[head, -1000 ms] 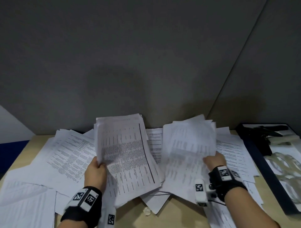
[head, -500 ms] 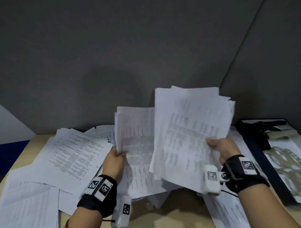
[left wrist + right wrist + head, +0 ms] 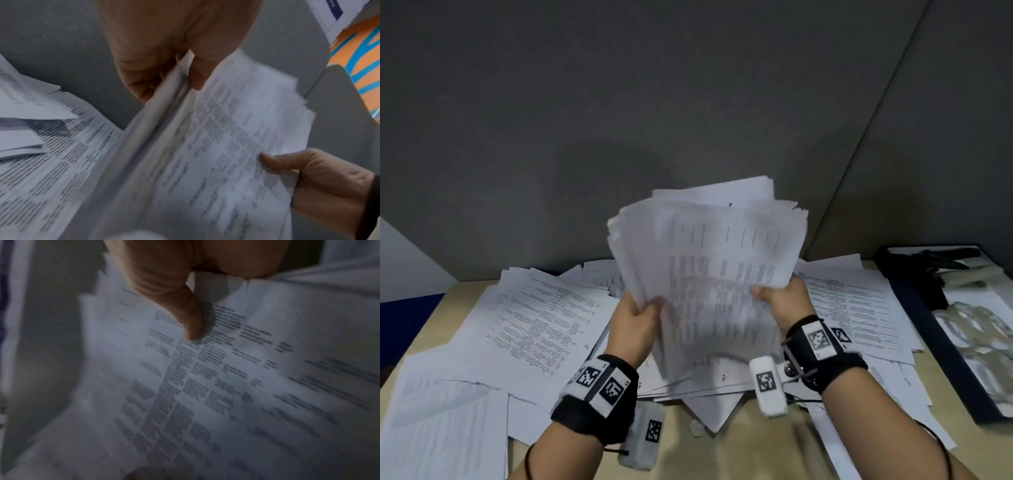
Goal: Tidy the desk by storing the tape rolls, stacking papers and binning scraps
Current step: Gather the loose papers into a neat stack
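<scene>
A thick sheaf of printed papers stands almost upright above the desk, held between both hands. My left hand grips its left edge, thumb in front, as the left wrist view shows on the same sheaf. My right hand pinches the right edge, its thumb pressed on the printed face of the sheaf. More loose printed sheets lie spread over the wooden desk left, right and under the sheaf. Clear tape rolls lie in a dark tray at the right.
Grey partition walls close the desk at the back and right. A small white crumpled scrap lies near the front edge below the papers. A black tool lies at the tray's far end.
The two bundles, held apart a second ago, have been lifted off the desk and brought together into one sheaf between both hands.
</scene>
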`<act>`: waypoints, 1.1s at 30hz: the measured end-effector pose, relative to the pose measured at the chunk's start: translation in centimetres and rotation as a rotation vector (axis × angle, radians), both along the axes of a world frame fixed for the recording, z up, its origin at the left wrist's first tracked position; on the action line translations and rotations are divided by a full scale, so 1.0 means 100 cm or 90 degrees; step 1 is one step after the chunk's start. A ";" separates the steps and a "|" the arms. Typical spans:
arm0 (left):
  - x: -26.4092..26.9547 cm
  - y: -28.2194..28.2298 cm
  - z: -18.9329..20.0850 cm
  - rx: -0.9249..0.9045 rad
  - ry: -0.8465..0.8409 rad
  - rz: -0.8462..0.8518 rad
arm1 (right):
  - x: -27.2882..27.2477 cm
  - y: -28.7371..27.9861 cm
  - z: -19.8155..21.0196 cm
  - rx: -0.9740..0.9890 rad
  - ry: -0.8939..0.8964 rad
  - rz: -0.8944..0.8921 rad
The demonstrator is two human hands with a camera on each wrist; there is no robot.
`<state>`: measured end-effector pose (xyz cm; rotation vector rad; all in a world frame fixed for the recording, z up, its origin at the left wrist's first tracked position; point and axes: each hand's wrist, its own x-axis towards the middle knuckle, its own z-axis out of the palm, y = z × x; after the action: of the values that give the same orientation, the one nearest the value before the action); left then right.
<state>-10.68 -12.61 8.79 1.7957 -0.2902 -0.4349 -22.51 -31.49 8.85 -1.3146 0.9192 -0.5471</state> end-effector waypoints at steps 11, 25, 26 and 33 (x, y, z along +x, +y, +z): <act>-0.001 -0.010 0.022 -0.199 -0.002 0.013 | -0.004 0.000 0.016 -0.077 -0.102 0.051; 0.000 -0.015 0.028 -0.281 -0.094 0.095 | 0.006 -0.001 0.016 -0.088 -0.069 -0.014; 0.002 -0.016 0.022 -0.258 -0.083 0.100 | 0.007 -0.001 0.013 -0.089 -0.048 -0.008; -0.002 -0.022 -0.006 -0.090 -0.020 0.025 | 0.010 0.002 -0.009 -0.082 0.100 0.025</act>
<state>-10.85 -14.84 8.17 1.6677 -0.2992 -0.3505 -21.48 -31.33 7.99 -1.5053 0.9975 -0.4834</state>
